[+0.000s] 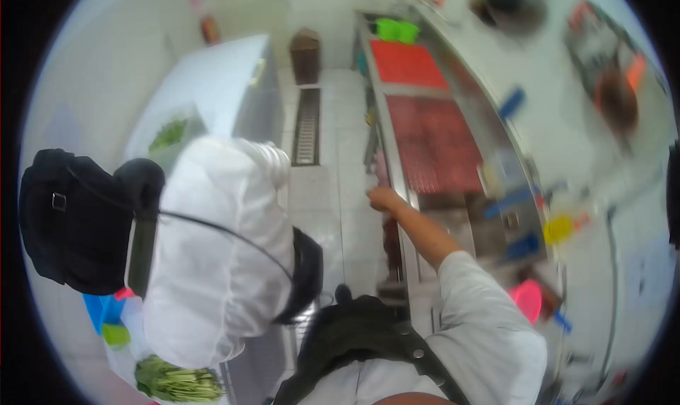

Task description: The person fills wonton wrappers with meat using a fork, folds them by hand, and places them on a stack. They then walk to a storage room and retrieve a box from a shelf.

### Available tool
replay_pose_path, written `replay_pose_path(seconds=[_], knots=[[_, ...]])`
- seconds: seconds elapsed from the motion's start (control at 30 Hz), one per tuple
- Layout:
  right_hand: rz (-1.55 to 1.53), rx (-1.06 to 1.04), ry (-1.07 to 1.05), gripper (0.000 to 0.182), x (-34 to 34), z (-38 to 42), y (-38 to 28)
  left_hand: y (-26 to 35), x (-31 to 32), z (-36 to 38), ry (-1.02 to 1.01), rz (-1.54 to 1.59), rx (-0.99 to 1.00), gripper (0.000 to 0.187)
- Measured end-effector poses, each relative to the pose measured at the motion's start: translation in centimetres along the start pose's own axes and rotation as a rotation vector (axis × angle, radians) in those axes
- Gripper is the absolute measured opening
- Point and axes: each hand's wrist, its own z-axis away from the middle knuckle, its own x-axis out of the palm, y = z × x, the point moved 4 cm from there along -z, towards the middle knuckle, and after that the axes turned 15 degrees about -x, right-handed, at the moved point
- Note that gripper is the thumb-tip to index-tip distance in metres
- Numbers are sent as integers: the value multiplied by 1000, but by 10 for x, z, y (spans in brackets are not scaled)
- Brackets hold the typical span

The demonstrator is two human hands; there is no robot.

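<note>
While the counter [397, 171] runs along the person's right side, the right hand [383, 198] stretches forward to its steel front edge, arm nearly straight and sleeve pushed above the elbow, probably for support or reach. Its fingers curl at the edge, though blur hides any grip. Red mats [432, 143] lie just beyond. No left hand shows; a co-worker in white [212, 249] stands beside greens [177, 382].

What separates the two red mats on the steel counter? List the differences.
Colour: the far red mat is bright orange-red; the near red mat is darker. Surface: the far one looks smooth, the near one shows a fine grid. Place: the near one lies by the right hand, the far one further along. Both lie flat on the steel counter.
</note>
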Motion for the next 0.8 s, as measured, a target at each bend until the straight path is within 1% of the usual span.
replay_pose_path(seconds=[0.03, 0.07, 0.1, 0.17, 0.2, 0.27, 0.33, 0.37, 0.4, 0.43, 0.5, 0.53, 0.6, 0.63, 0.67, 0.7, 0.73, 0.77, 0.8], knots=[[63, -25, -1, 29, 5, -4, 20, 25, -2, -10, 37, 92, -6, 31], [99, -15, -152, 29, 20, -13, 48, 47, -4, -14, 72, 179, -10, 31], [67, 4, -287, 25, 17, -12, 58, 69, -5, -17, 106, 263, -10, 31], [-22, 103, -294, 28, 22, 7, 68, 103, -8, -16, 167, 392, -8, 30], [42, 63, -188, 28, 22, 11, 64, 116, -7, -14, 195, 436, -7, 30], [136, 67, -412, 29, 26, 0, 55, 129, 9, -5, 233, 486, -5, 29], [94, -138, -763, 32, 128, -53, 116, 138, 38, 9, 277, 499, -12, 28], [44, -241, -921, 33, 139, -72, 114, 141, 54, 16, 308, 496, -14, 28], [261, -904, -826, 30, 141, -88, 114, 149, 76, 20, 357, 481, -21, 28], [282, -966, -844, 30, 146, -111, 118, 158, 95, 25, 405, 467, -22, 27], [41, -689, -758, 28, 156, -174, 128, 179, 126, 35, 523, 403, -10, 27], [63, -770, -786, 28, 161, -203, 131, 197, 137, 39, 589, 356, 8, 26], [212, -1138, -729, 23, 173, -272, 120, 231, 141, 46, 725, 262, 29, 26], [163, -1172, -757, 25, 175, -297, 104, 240, 142, 49, 788, 225, 27, 25], [103, -1213, -770, 28, 182, -331, 93, 260, 139, 54, 846, 233, -39, 25], [262, -1526, -516, 35, 155, -344, 69, 274, 130, 46, 852, 131, -176, 27], [205, -1451, -545, 41, 146, -368, 57, 294, 119, 34, 853, 31, -308, 30], [26, -1352, -486, 36, 139, -390, 50, 325, 104, 35, 842, 4, -402, 29], [-385, -677, -605, 32, 112, -406, 47, 344, 101, 22, 971, -39, -342, 43]])
